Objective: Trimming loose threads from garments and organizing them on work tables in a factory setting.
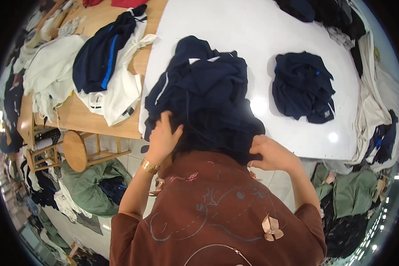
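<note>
A dark navy garment [208, 88] with thin white trim lies bunched on the white tabletop in front of me, its near part hanging toward my body. My left hand [163, 138] rests at its near left side, thumb and fingers apart against the cloth. At the near right corner, the fingers of my right hand [272, 153] are closed on the garment's edge. Farther right on the same surface sits a crumpled navy garment [302, 86] with small bright blue bits. Folds hide the kind of both garments.
The white tabletop [257, 31] adjoins a wooden table [84, 117] bearing white garments [53, 66] and a navy one with a blue stripe [97, 57]. Below stands a wooden stool [75, 150] near a green cloth heap [91, 186]. Dark and pale fabrics drape the right edge.
</note>
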`<state>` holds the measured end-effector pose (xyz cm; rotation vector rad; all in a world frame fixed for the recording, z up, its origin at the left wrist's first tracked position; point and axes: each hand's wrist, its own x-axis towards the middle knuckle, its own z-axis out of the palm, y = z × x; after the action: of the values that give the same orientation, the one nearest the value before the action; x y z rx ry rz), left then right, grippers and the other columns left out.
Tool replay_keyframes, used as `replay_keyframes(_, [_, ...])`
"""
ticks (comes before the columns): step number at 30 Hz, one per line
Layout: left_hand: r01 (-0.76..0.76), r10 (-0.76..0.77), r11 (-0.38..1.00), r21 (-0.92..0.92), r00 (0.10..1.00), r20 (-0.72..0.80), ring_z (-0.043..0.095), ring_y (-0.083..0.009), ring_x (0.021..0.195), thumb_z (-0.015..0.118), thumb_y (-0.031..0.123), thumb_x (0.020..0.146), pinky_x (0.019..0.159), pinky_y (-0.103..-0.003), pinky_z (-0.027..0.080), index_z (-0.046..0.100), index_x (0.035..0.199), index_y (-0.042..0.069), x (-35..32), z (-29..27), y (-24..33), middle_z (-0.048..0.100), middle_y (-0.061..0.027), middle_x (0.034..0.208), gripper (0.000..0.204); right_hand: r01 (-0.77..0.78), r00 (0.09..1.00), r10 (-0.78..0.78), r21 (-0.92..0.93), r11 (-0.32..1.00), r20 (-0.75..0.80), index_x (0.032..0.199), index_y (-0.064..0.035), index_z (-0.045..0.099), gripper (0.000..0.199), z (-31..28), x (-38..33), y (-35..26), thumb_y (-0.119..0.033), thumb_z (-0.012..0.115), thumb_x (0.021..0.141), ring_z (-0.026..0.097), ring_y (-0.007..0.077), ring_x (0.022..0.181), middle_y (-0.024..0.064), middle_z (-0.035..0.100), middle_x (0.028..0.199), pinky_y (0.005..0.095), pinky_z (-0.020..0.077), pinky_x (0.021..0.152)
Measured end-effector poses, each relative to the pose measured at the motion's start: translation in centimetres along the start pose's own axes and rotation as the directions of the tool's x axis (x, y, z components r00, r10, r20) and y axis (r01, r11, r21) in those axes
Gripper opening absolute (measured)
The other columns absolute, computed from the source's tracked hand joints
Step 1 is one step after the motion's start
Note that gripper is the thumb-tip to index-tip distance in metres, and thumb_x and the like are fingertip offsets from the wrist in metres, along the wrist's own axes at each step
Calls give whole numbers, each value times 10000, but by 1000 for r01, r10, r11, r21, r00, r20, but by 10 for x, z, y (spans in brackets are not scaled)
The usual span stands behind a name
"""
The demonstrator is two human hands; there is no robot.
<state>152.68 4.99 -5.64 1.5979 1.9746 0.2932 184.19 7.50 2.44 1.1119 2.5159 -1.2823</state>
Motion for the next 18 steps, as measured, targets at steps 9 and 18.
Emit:
replay_keyframes(9, [28, 69, 348, -937, 996, 56, 556, -84, 709, 524, 135, 829, 440, -207, 457, 504, 1104, 67, 4, -141, 47, 535, -56, 990, 284, 669, 508, -379, 77, 739, -774, 848, -28, 550, 303, -84, 23, -75, -25, 698, 583, 545, 229, 698, 168, 519, 955, 301, 462, 636])
replay_keyframes(18, [-691, 532, 117, -713, 650, -542, 357, -293, 1256, 858, 515, 410, 1033, -390, 280, 186, 1383, 4, -30, -154, 70, 331, -203, 1369, 1288, 637, 529, -262, 174, 751, -808, 1048, -8, 478, 515, -60, 94, -112, -126, 717, 607, 552, 209, 886, 133, 544, 956, 307, 439, 824])
